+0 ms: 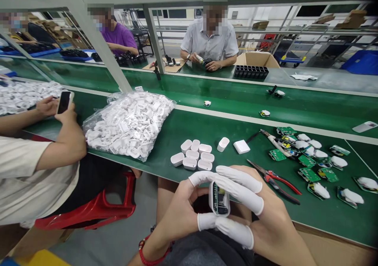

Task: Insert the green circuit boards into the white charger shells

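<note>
A white plastic charger housing [211, 203] with a green circuit board [218, 199] inside is held between my two hands above my lap, its open end facing me. My left hand [181, 203] grips it from the left with thumb and index finger, both in white finger cots. From the right, my right hand [265, 207] closes on it, with white cots on thumb and fingers. Just beyond lies a cluster of white housings [192, 155], with one more housing [223, 144] standing apart. Red-handled pliers [274, 179] rest right of my hands.
Several circuit boards with white padding [320, 154] cover the right of the green bench [165, 171], beside another cutter [276, 143]. A bag of white parts [130, 124] sits left. A neighbour holding a phone [65, 102] sits near a red stool [103, 207]. A worker [211, 41] sits opposite.
</note>
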Motion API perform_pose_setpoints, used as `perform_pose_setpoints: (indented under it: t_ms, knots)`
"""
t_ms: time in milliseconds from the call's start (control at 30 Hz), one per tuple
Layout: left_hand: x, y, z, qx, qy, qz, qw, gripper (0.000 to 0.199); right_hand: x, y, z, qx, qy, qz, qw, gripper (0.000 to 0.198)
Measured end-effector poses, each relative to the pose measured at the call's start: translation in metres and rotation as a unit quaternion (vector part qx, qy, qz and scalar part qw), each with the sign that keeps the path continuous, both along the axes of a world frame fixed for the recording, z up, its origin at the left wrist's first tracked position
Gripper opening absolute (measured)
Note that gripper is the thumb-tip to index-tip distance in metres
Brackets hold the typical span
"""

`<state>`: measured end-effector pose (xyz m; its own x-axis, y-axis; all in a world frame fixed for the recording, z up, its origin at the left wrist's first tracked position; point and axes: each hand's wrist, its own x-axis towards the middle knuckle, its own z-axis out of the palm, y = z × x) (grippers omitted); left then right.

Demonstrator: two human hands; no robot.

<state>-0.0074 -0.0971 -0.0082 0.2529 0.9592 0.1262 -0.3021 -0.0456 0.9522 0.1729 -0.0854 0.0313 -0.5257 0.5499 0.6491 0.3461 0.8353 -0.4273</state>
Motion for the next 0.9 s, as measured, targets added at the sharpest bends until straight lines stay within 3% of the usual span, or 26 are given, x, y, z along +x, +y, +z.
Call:
perform_pose_setpoints:
  t_ms: [133, 300, 500, 633, 700, 767, 833, 900]
  knots:
    - [0.000, 0.000, -0.001, -0.018, -0.027, -0.019, 0.999, 0.058, -0.003, 0.004, -0.006, 0.022, 0.020, 0.005, 1.000, 0.028]
    - [-0.005, 0.002, -0.002, -0.047, -0.047, -0.037, 0.997, 0.070, -0.004, 0.009, -0.015, 0.043, 0.027, 0.017, 0.999, 0.031]
    - [-0.004, 0.005, 0.010, -0.052, -0.036, -0.094, 0.994, 0.061, -0.006, 0.011, -0.011, 0.089, 0.023, 0.002, 0.996, 0.030]
    - [-0.005, 0.006, 0.009, -0.055, -0.044, -0.099, 0.993, 0.063, -0.003, 0.012, -0.014, 0.078, 0.027, 0.015, 0.997, 0.031]
    - [-0.006, 0.006, 0.006, -0.033, -0.043, -0.065, 0.996, 0.066, 0.000, 0.012, -0.019, 0.026, 0.038, 0.006, 0.999, 0.036]
    - [-0.007, 0.005, 0.004, 0.024, 0.007, 0.000, 1.000, 0.064, 0.002, 0.011, -0.027, -0.087, 0.085, -0.015, 0.992, 0.046]
    - [-0.008, 0.005, 0.002, 0.107, 0.113, 0.071, 0.985, 0.059, 0.001, 0.010, -0.034, -0.242, 0.150, -0.003, 0.958, 0.050]
    - [-0.007, 0.006, -0.001, 0.185, 0.210, 0.129, 0.951, 0.055, -0.004, 0.008, -0.042, -0.376, 0.219, 0.050, 0.899, 0.043]
